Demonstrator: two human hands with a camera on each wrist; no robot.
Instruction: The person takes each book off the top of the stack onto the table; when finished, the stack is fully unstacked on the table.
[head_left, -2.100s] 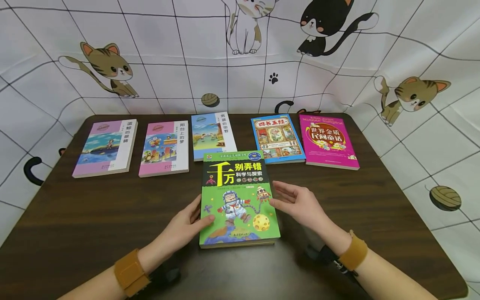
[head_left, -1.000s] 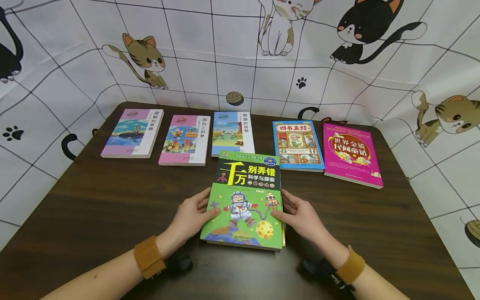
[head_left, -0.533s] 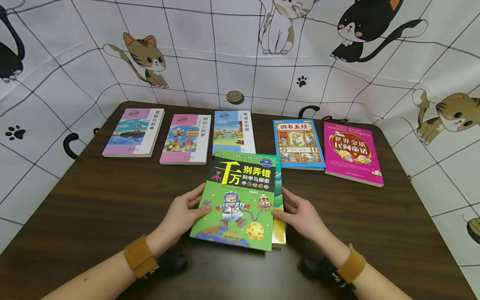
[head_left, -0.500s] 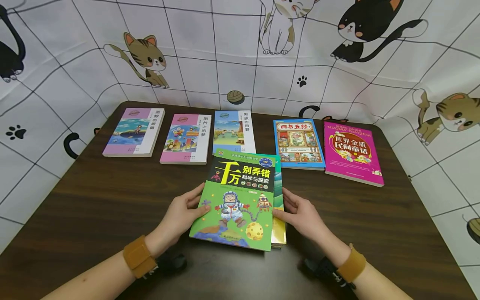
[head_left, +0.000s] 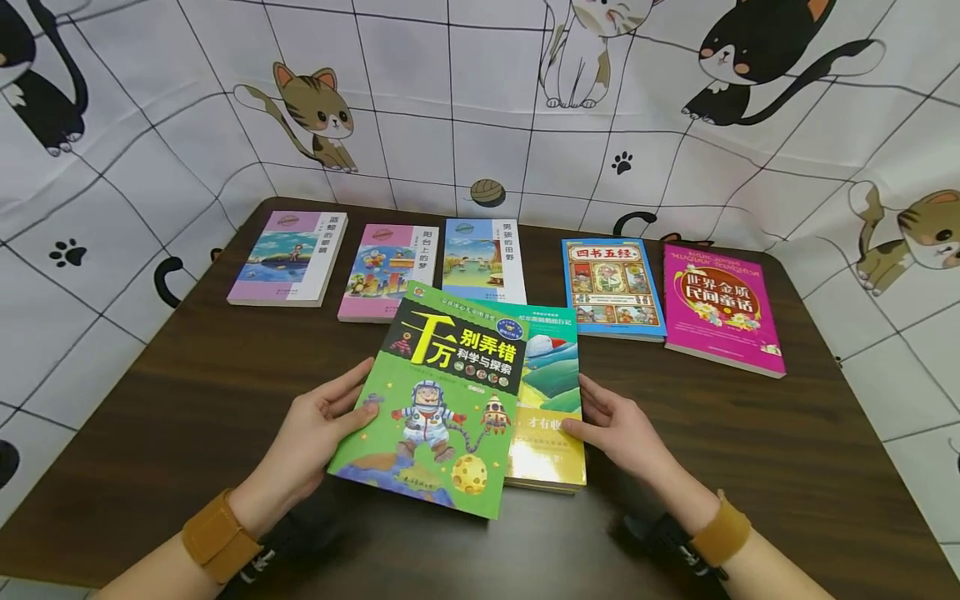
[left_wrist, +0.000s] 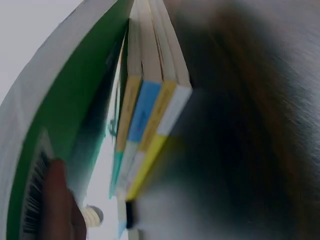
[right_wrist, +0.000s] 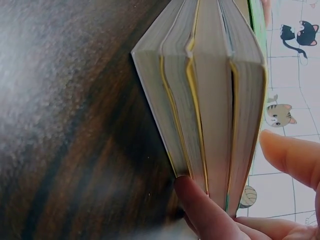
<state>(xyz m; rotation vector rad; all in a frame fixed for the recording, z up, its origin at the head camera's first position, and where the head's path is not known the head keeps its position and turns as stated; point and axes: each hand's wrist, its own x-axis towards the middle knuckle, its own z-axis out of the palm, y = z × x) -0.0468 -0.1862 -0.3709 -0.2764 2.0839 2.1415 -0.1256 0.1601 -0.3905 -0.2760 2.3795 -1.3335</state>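
My left hand (head_left: 307,433) grips the left edge of a green paperback book (head_left: 435,408) with an astronaut on its cover, thumb on top. The book is tilted and lies partly over a stack of books (head_left: 551,442) whose top cover is teal and yellow. In the left wrist view, a gap separates the green book (left_wrist: 70,95) from the stack (left_wrist: 150,100). My right hand (head_left: 626,429) holds the stack's right side, thumb at the top cover. The right wrist view has several page edges (right_wrist: 210,115) with fingers (right_wrist: 207,212) against their side.
Along the back of the dark wooden table (head_left: 187,417) lie a purple book (head_left: 288,258), a pink book (head_left: 386,271), a light-blue book (head_left: 483,262), a blue book (head_left: 613,287) and a magenta book (head_left: 722,308). A cat-print cloth (head_left: 420,100) hangs behind.
The green book, first squarely over the stack, has slid left and turned clockwise in my left hand, baring the teal-and-yellow cover. My right hand has come onto the stack's side. The view has shifted.
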